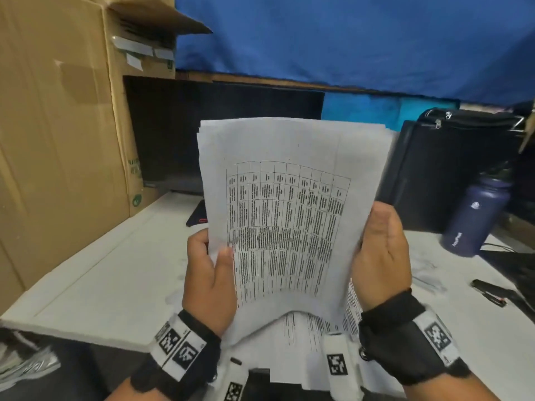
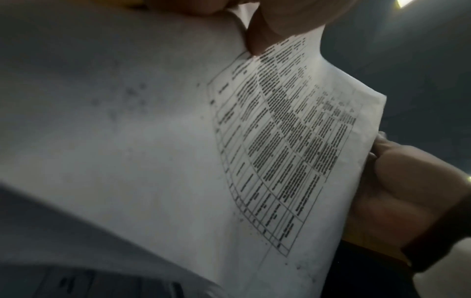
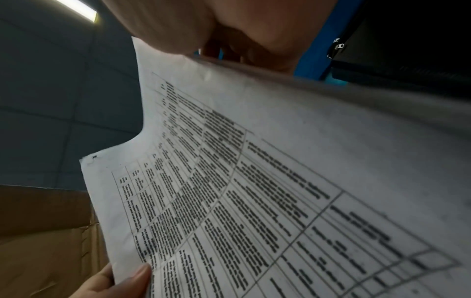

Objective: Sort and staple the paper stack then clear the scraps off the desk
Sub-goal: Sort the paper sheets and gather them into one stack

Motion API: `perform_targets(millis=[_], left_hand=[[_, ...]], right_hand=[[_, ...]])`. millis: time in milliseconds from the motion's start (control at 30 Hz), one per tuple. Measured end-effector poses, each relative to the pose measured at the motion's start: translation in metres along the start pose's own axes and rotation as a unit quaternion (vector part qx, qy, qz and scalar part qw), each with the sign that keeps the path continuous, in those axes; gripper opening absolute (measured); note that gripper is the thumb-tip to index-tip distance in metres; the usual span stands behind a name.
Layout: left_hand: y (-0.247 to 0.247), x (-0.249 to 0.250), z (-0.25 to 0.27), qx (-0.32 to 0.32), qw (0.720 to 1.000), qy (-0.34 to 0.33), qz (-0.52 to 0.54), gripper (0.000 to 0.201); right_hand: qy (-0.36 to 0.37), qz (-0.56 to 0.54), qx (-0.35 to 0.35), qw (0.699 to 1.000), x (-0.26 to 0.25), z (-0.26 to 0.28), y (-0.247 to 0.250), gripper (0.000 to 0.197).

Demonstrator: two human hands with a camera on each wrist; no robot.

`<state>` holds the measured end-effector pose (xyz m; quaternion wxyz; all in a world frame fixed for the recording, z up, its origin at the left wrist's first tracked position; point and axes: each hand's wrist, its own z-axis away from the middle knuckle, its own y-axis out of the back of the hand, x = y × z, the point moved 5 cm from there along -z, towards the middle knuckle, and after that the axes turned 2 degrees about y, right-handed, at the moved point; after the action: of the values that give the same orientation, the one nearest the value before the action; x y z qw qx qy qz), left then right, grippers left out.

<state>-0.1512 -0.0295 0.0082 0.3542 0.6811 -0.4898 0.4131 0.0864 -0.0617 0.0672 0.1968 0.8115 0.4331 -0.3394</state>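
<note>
I hold a stack of white printed sheets upright above the desk, its front page showing a table of text. My left hand pinches the stack's left edge, thumb on the front. My right hand grips the right edge, fingers behind the sheets. The same stack fills the left wrist view, and the right wrist view shows the stack with the left thumb at its lower edge. More printed sheets lie flat on the desk under the hands. A black stapler lies on the desk at the right.
A large cardboard box stands at the left, a dark monitor behind the stack. A black bag and a dark blue bottle stand at the right. The white desk reaches left; a crumpled paper scrap lies near the stapler.
</note>
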Motion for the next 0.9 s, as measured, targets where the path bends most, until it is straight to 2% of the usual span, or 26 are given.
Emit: perform_targets(millis=[100, 133, 200, 233, 300, 467, 700, 900], left_hand=[[-0.001, -0.017, 0.003, -0.012, 0.999, 0.037, -0.006, 0.019], [-0.001, -0.022, 0.004, -0.023, 0.998, 0.056, -0.003, 0.020], [-0.005, -0.030, 0.006, -0.049, 0.994, 0.095, 0.018, 0.024], [-0.007, -0.031, 0.007, -0.062, 0.991, 0.115, 0.035, 0.026], [-0.009, -0.030, 0.009, -0.069, 0.986, 0.140, 0.056, 0.027], [-0.006, -0.019, 0.002, -0.050, 0.995, 0.081, 0.028, 0.027], [-0.013, -0.058, 0.014, -0.121, 0.976, 0.180, -0.004, 0.038], [-0.011, -0.058, 0.013, -0.095, 0.979, 0.182, 0.014, 0.037]], right_hand=[[-0.012, -0.015, -0.014, 1.000, 0.014, 0.014, 0.000, 0.060], [-0.029, -0.023, -0.029, 0.999, 0.019, 0.018, 0.000, 0.061], [-0.066, -0.018, -0.067, 0.995, 0.030, 0.022, -0.004, 0.034], [-0.084, -0.009, -0.084, 0.993, 0.035, 0.023, -0.006, 0.029], [-0.106, 0.009, -0.096, 0.990, 0.041, 0.024, -0.009, 0.038], [-0.131, -0.009, -0.069, 0.989, 0.042, 0.018, -0.006, 0.026], [-0.196, -0.033, -0.077, 0.977, 0.057, 0.045, -0.012, 0.026], [-0.206, -0.060, -0.066, 0.974, 0.060, 0.039, -0.009, 0.027]])
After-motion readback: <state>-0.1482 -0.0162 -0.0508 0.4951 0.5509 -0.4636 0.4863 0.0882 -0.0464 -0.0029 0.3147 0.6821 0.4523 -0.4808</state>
